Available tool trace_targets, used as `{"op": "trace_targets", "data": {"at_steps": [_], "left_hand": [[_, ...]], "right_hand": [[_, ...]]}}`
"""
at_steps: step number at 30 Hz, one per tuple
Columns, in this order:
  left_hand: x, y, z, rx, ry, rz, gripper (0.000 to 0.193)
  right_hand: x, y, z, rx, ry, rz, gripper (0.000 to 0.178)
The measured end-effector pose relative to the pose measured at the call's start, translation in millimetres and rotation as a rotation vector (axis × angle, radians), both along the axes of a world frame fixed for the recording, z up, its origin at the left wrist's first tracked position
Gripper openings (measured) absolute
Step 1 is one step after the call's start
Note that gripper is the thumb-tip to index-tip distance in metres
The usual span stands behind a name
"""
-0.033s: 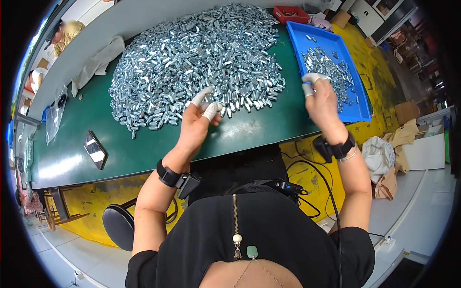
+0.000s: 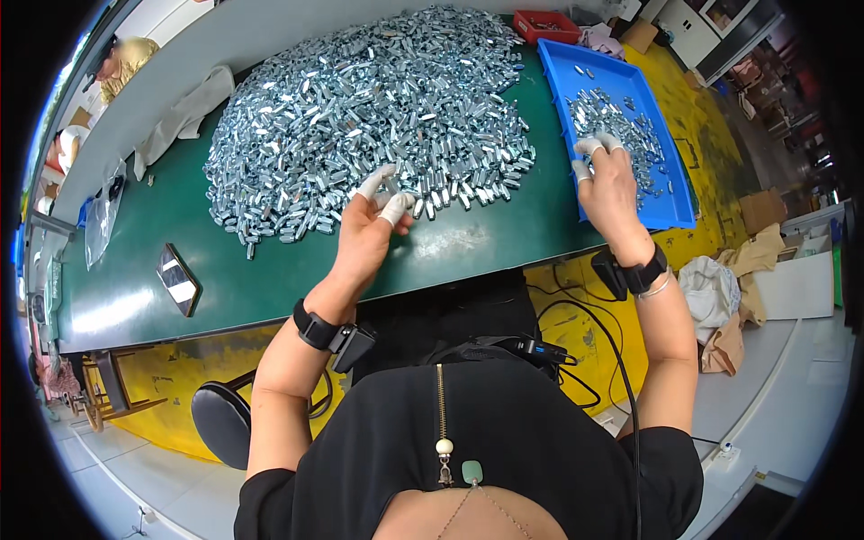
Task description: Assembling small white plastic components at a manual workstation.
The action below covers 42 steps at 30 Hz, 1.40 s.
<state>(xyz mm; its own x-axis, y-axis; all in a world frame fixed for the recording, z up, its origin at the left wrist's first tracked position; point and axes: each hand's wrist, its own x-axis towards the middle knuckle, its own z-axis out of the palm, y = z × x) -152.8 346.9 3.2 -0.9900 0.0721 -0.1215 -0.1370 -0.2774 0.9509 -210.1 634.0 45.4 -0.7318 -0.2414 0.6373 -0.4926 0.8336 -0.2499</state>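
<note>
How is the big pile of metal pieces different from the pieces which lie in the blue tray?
The pile is heaped and wide; the tray batch is much smaller and more thinly spread. The pile lies directly on the green table; the tray batch lies in the blue tray. Both consist of silvery, elongated metal pieces.

There are two hands (image 2: 615, 193), one blue tray (image 2: 621, 74), one red bin (image 2: 545, 36) and uncountably many metal pieces (image 2: 360, 117).

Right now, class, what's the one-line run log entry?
left hand: at metal pile, near edge | right hand: at blue tray, left side
</note>
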Motion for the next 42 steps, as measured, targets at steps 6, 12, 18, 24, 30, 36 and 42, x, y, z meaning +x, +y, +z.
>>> {"op": "trace_targets", "data": {"at_steps": [6, 12, 18, 24, 30, 36, 42], "left_hand": [[8.1, 19.5, 3.7, -0.053, 0.039, -0.034, 0.047], [8.2, 16.6, -0.9, -0.061, -0.043, -0.138, 0.041], [5.0, 28.0, 0.3, 0.244, -0.152, -0.308, 0.037], [4.3, 27.1, -1.5, 0.527, -0.128, -0.414, 0.033], [15.8, 33.8, 17.0, 0.258, 0.062, -0.262, 0.037], [18.8, 35.0, 14.3, 0.102, 0.199, -0.236, 0.048], [18.2, 31.2, 19.4, 0.137, 0.189, -0.245, 0.048]], "right_hand": [[-11.4, -26.9, -45.5, 0.097, -0.575, 0.124, 0.017], [-14.4, -35.7, -52.4, 0.139, -0.469, 0.182, 0.021], [25.1, -84.9, 2.6, -0.608, -0.812, 0.497, 0.020], [34.9, -80.9, 28.2, -0.414, -0.750, 0.508, 0.015], [34.8, -79.5, 30.1, -0.368, -0.773, 0.491, 0.011], [38.3, -77.4, 20.7, -0.258, -0.714, 0.442, 0.011], [41.9, -83.0, 21.4, -0.392, -0.650, 0.468, 0.012]]}}
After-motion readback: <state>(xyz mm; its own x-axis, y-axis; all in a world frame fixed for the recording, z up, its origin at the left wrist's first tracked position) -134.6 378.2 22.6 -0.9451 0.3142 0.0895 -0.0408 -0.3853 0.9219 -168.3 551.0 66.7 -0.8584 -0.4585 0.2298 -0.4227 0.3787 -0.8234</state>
